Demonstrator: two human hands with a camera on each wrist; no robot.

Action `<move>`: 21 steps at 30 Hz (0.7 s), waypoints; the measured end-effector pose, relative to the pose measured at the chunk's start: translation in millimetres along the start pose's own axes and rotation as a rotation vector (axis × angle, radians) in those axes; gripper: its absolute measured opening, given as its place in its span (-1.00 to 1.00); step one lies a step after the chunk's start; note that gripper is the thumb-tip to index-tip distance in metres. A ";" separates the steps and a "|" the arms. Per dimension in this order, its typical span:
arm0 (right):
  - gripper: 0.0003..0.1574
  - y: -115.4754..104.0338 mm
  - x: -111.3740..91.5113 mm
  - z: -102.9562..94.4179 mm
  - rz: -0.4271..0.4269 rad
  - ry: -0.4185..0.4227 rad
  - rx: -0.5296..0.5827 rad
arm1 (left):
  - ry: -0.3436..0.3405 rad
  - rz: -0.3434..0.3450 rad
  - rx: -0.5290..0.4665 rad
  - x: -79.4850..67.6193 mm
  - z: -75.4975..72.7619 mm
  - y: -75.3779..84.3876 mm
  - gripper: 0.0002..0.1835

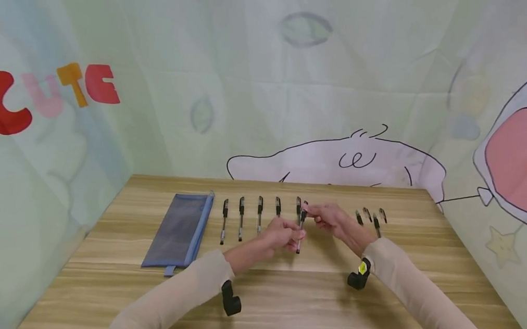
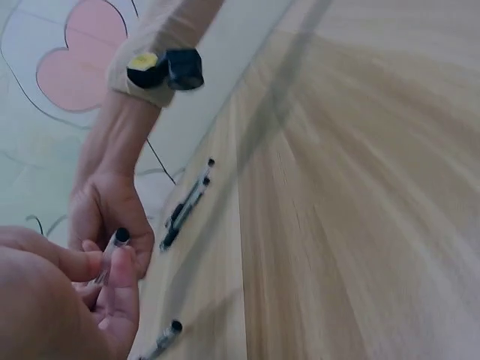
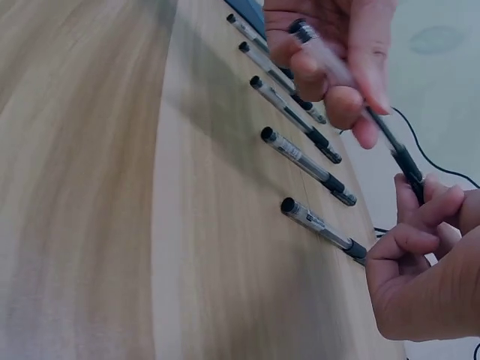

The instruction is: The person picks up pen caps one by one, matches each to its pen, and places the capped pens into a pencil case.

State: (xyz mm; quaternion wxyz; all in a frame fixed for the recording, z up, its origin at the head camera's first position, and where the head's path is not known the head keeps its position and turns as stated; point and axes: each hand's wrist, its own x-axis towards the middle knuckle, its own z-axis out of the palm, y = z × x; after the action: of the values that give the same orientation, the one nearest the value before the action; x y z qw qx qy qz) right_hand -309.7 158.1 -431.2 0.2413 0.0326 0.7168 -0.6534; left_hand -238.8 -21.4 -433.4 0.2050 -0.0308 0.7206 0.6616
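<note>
Both hands hold one pen (image 1: 300, 233) with a clear barrel and black grip, raised off the table. My left hand (image 1: 282, 234) pinches its barrel toward the black-plugged lower end. At the upper end, the fingers of my right hand (image 1: 329, 217) grip the pen just past its black grip section (image 3: 405, 161); they hide the tip, so I cannot tell how a cap sits there. Left of and behind the hands lies a row of several capped pens (image 1: 241, 220), roughly parallel. One row pen (image 3: 319, 225) lies just below the right hand in the right wrist view.
A blue mesh zip pouch (image 1: 178, 227) lies left of the row. Right of my right hand are two uncapped pens (image 1: 377, 225) and two loose caps (image 1: 383, 215), partly behind the forearm. A printed curtain (image 1: 270, 81) hangs along the table's back edge.
</note>
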 end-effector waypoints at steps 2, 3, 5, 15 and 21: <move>-0.66 1.4 -1.6 -1.8 0.013 0.013 -0.029 | 0.021 0.016 0.011 -2.6 3.3 -0.1 -0.78; -0.67 1.7 -2.3 -2.8 0.016 0.018 -0.041 | 0.030 0.025 0.015 -3.4 4.8 -0.2 -0.80; -0.71 1.1 -4.0 -4.7 0.014 0.042 -0.052 | 0.047 0.053 0.037 -4.6 6.9 0.5 -0.82; -0.41 -2.3 -10.2 -18.1 -0.091 -0.027 -0.058 | -0.027 0.065 0.013 0.9 5.7 7.0 -0.73; -0.42 0.3 -14.7 -28.0 -0.103 -0.071 -0.094 | 0.009 0.057 0.013 7.4 6.4 7.6 -0.69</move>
State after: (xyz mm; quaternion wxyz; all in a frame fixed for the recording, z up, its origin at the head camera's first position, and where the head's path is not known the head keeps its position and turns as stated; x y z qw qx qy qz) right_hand -305.2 188.7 -425.0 0.2342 -0.0390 0.7384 -0.6312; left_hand -246.2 -12.5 -429.0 0.1831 -0.0117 0.7263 0.6624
